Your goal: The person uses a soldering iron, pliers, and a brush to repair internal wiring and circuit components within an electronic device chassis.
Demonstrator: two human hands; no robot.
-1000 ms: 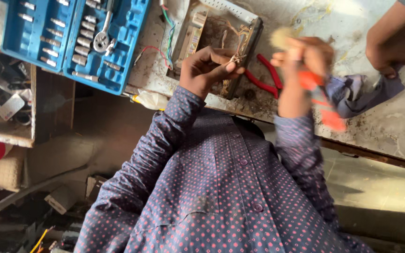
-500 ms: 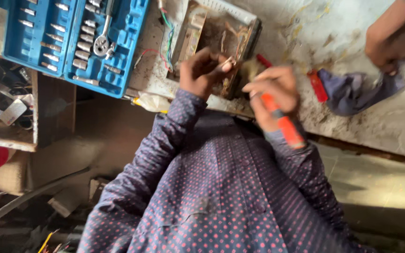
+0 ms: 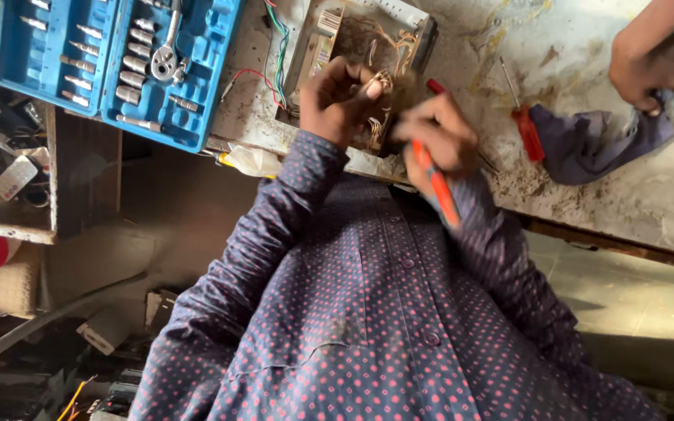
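The left hand (image 3: 341,97) pinches wires (image 3: 380,82) at the open box (image 3: 329,39); the right hand (image 3: 438,140) grips a red tool (image 3: 438,187) beside it at the bench edge (image 3: 610,234).

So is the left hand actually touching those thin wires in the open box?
Touching. The head view shows the left hand pinching the thin wires between fingertips at the open box.

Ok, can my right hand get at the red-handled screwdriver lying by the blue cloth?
Probably, but not freely: the screwdriver lies close beside the right hand with bare bench between, yet that grip already holds a red-handled tool.
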